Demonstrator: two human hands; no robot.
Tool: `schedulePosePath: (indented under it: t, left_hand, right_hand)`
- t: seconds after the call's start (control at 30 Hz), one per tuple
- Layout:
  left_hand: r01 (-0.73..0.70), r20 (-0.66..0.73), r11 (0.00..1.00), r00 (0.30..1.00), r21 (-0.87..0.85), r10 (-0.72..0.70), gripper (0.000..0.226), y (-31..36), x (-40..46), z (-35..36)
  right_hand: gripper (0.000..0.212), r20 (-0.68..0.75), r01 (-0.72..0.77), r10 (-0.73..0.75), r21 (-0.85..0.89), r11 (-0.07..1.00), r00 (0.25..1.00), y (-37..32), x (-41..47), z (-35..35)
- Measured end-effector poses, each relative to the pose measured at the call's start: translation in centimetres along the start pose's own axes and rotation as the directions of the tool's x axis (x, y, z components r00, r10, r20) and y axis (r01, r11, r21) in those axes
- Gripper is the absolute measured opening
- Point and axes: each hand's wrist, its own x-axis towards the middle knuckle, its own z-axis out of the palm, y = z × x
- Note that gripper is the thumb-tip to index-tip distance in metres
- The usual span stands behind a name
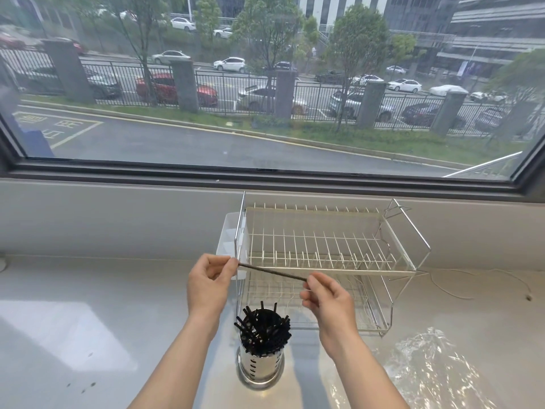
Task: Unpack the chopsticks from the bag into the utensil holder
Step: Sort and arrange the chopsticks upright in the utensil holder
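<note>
The left hand (208,280) and right hand (326,295) each pinch one end of a single dark chopstick (272,272), held level above the steel utensil holder (261,363) full of black chopsticks (264,330). The clear bag (427,367) lies crumpled on the desk (88,320), right of the holder. No readable writing on them.

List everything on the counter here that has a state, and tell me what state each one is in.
left hand: pinching one end of the chopstick.
right hand: pinching the other end.
chopstick: held level above the holder.
utensil holder: upright, full of dark chopsticks.
dish rack: empty, both tiers.
plastic bag: lying crumpled, seemingly emptied.
</note>
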Motion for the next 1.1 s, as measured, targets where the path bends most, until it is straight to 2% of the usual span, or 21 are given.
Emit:
schedulePosePath:
  t: [0.07, 0.13, 0.23, 0.3, 0.37, 0.43, 0.53, 0.63, 0.7, 0.93, 1.1]
  left_hand:
    - [0.045, 0.046, 0.990, 0.998, 0.131, -0.051, 0.010, -1.5, -0.6, -0.7]
    - [0.030, 0.107, 0.951, 0.992, 0.309, -0.066, 0.010, -2.8, -1.3, -1.2]
    - [-0.052, 0.189, 0.851, 0.980, 0.523, -0.056, 0.009, -3.9, -2.0, -1.9]
    - [-0.065, 0.215, 0.755, 0.971, 0.652, -0.102, 0.011, -4.1, -2.2, -2.3]
    - [-0.058, 0.225, 0.676, 0.961, 0.735, -0.163, 0.007, -4.1, -2.2, -2.5]
    - [-0.066, 0.230, 0.620, 0.955, 0.782, -0.188, 0.005, -4.1, -2.3, -2.5]
    - [-0.102, 0.238, 0.560, 0.955, 0.822, -0.176, 0.009, -4.1, -2.4, -2.3]
    - [-0.118, 0.242, 0.545, 0.957, 0.830, -0.162, 0.010, -4.2, -2.5, -2.2]
    - [-0.124, 0.239, 0.535, 0.959, 0.836, -0.151, 0.011, -4.3, -2.6, -2.1]
    - [-0.187, 0.274, 0.509, 0.957, 0.840, -0.101, 0.011, -4.5, -2.9, -1.7]
    - [-0.197, 0.268, 0.521, 0.961, 0.831, -0.065, 0.007, -4.3, -3.0, -1.1]
  right_hand:
    - [0.016, -0.050, 0.024, -0.020, 0.086, 0.996, 0.999, -0.5, 0.1, 0.1]
    - [0.015, -0.098, 0.097, -0.095, 0.025, 0.995, 0.991, -0.9, 0.2, 0.3]
    - [0.015, -0.146, 0.258, -0.292, -0.216, 0.942, 0.945, -1.1, 0.1, 0.6]
    - [0.019, -0.102, 0.357, -0.427, -0.396, 0.846, 0.899, -0.8, 0.0, 0.9]
    - [0.022, -0.012, 0.417, -0.499, -0.533, 0.737, 0.866, -0.2, -0.2, 1.2]
    - [0.019, 0.095, 0.427, -0.486, -0.641, 0.637, 0.869, 0.7, -0.7, 1.7]
    - [0.012, 0.257, 0.418, -0.380, -0.795, 0.441, 0.889, 2.6, -1.3, 1.7]
    - [0.018, 0.347, 0.413, -0.282, -0.883, 0.225, 0.895, 4.4, -1.7, 1.0]
    - [0.020, 0.376, 0.419, -0.246, -0.895, 0.152, 0.893, 5.0, -1.6, 0.6]
    - [0.014, 0.388, 0.430, -0.226, -0.884, 0.181, 0.893, 4.3, -1.4, 0.6]
    - [0.008, 0.397, 0.438, -0.233, -0.884, 0.163, 0.888, 4.3, -1.3, 0.4]
